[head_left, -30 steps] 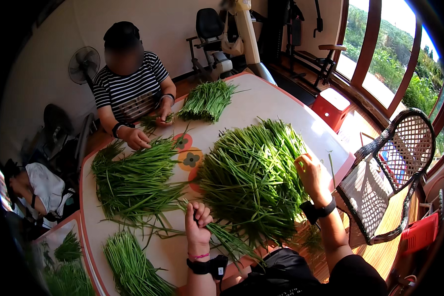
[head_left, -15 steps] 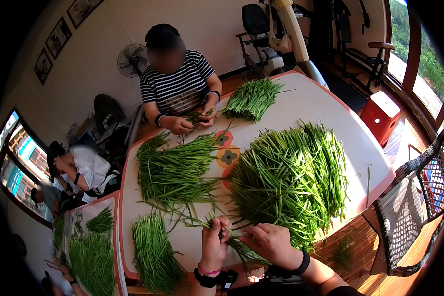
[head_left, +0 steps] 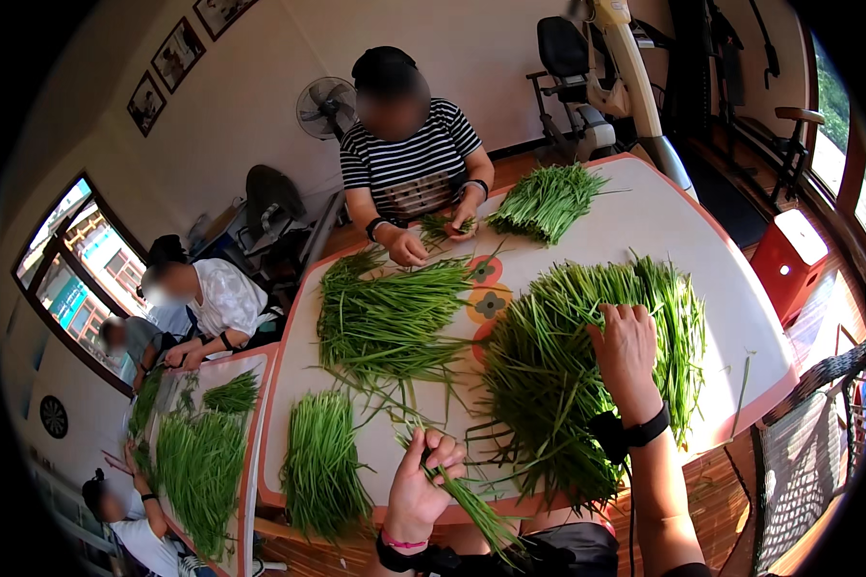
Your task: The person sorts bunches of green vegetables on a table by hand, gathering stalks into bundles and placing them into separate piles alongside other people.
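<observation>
My left hand [head_left: 421, 489] is closed round a small bunch of chives [head_left: 476, 514], its long green stalks trailing toward my lap and a few ends poking up past the thumb. Over the large heap of chives [head_left: 558, 385] on the right, my right hand [head_left: 629, 351] reaches out with fingers bent and thumb apart; no stalk shows clearly in it. To the left of my left hand lies a neat bundle of chives [head_left: 322, 462]. Farther off, a looser pile [head_left: 390, 313] spreads in front of the person across the table.
The white table [head_left: 712, 226] has a pink border. Opposite sits a person in a striped shirt [head_left: 409, 159], fingering stalks, beside another bundle [head_left: 551, 202]. At left, people work at a second table [head_left: 260, 370] with chives. A red stool [head_left: 787, 264] and a mesh-backed chair [head_left: 803, 471] stand right.
My right hand has left the bunch by my left hand and moved up and right over the large heap. The left hand keeps its bunch. The view has swung left.
</observation>
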A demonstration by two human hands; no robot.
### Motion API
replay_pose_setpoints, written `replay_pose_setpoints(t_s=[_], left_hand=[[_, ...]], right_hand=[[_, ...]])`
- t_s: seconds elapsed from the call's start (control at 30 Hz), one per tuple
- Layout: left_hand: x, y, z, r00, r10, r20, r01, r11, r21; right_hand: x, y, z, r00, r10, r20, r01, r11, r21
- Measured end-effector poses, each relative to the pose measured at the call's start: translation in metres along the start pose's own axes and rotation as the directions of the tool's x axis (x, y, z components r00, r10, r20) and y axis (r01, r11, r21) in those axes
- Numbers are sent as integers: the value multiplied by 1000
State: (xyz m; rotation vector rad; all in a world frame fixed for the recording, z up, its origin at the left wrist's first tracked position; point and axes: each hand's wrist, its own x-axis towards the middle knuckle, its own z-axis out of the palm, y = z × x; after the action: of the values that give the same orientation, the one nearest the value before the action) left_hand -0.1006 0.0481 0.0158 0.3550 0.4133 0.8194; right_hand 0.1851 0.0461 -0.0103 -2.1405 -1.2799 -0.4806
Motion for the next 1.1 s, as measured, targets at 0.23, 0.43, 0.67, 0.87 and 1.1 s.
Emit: replay_pose_setpoints(t_s=[0.23, 0.43, 0.67, 0.87, 1.1], left_hand=[[-6, -6, -2, 1000, -15, 2, 14, 990, 140], [5, -16, -5, 1000, -14, -18, 16, 992, 122], [21, -35, 16, 981, 183, -65, -153, 935, 320], [17, -17, -3, 941, 313, -125, -272, 924, 267], [3, 10, -28, 899, 355, -257, -325, 933, 154]], right_hand=[[-10, 8, 10, 1000, -26, 4, 26, 999, 34], [-19, -17, -32, 969, 31, -246, 35, 965, 258], [-62, -75, -50, 892, -407, -196, 446, 723, 528], [-83, -84, -32, 900, -435, 23, 305, 666, 680], [-15, -57, -1, 992, -27, 119, 3, 980, 197]])
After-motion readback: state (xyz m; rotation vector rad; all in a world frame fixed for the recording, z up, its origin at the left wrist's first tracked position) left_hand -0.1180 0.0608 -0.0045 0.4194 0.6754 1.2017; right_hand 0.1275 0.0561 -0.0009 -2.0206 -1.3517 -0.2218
